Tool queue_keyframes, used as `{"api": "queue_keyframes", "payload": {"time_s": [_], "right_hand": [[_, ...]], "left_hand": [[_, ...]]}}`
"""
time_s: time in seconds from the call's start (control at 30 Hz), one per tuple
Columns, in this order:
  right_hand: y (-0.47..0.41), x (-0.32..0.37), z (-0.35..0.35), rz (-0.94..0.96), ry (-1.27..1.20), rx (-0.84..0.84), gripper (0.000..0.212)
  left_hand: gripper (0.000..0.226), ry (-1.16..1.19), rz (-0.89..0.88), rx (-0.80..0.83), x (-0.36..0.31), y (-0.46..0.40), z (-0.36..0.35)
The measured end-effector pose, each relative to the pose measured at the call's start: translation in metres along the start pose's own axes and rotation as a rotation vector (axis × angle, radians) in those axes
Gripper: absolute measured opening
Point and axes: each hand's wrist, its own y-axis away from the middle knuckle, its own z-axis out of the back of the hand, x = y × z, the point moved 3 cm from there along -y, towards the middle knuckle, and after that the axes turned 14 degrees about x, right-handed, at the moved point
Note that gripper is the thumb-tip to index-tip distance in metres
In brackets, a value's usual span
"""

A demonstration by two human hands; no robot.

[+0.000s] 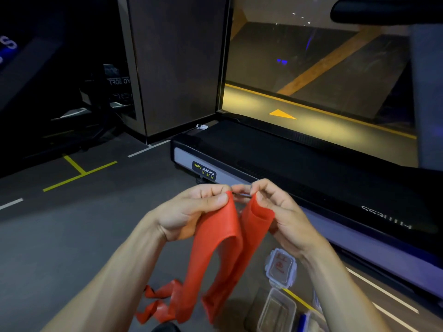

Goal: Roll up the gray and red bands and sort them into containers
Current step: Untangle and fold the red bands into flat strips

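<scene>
A wide red band (215, 248) hangs from both of my hands in the middle of the view. My left hand (189, 212) pinches one top edge and my right hand (275, 209) pinches the other, fingertips close together. The band droops in two folds toward the floor, where its twisted tail (160, 305) lies. A clear empty container (278, 310) stands on the floor at the lower right. A clear lid with red writing (280, 267) lies just beyond it. No gray band is visible.
A black and gray treadmill base (287, 164) runs across the floor right behind my hands. Dark gym flooring with yellow (79, 173) and white tape lines spreads to the left. A brown pillar (177, 63) stands behind. More clear plastic (316, 317) shows at the lower right edge.
</scene>
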Motion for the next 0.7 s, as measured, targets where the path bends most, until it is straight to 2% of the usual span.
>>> {"api": "queue_keyframes", "payload": {"time_s": [0.03, 0.2, 0.3, 0.43, 0.5, 0.57, 0.63, 0.7], "right_hand": [[-0.002, 0.001, -0.003, 0.006, -0.017, 0.01, 0.018], [-0.009, 0.001, -0.013, 0.027, 0.02, 0.037, 0.015], [-0.01, 0.001, -0.014, -0.005, 0.149, 0.034, 0.009], [-0.006, 0.004, -0.007, -0.081, 0.441, 0.06, 0.006], [-0.003, 0.007, -0.003, -0.095, 0.543, 0.066, 0.004], [-0.001, 0.011, -0.002, -0.057, 0.508, 0.045, 0.005], [0.0, 0.016, -0.001, 0.0, 0.305, -0.01, 0.005], [0.001, 0.02, -0.003, 0.011, 0.116, -0.043, 0.007]], "left_hand": [[0.034, 0.022, 0.003, 0.011, -0.002, -0.001, -0.004], [0.021, -0.056, 0.068, -0.079, 0.01, -0.003, 0.005], [0.044, -0.098, 0.114, -0.168, 0.014, -0.004, 0.012], [0.023, -0.233, 0.162, -0.206, 0.01, -0.002, 0.011], [0.023, -0.291, 0.211, -0.205, 0.009, 0.0, 0.012], [0.039, -0.325, 0.293, -0.115, 0.011, 0.003, 0.008], [0.041, -0.323, 0.355, -0.047, 0.015, 0.007, 0.005], [0.044, -0.338, 0.355, -0.05, 0.015, 0.008, 0.004]]}}
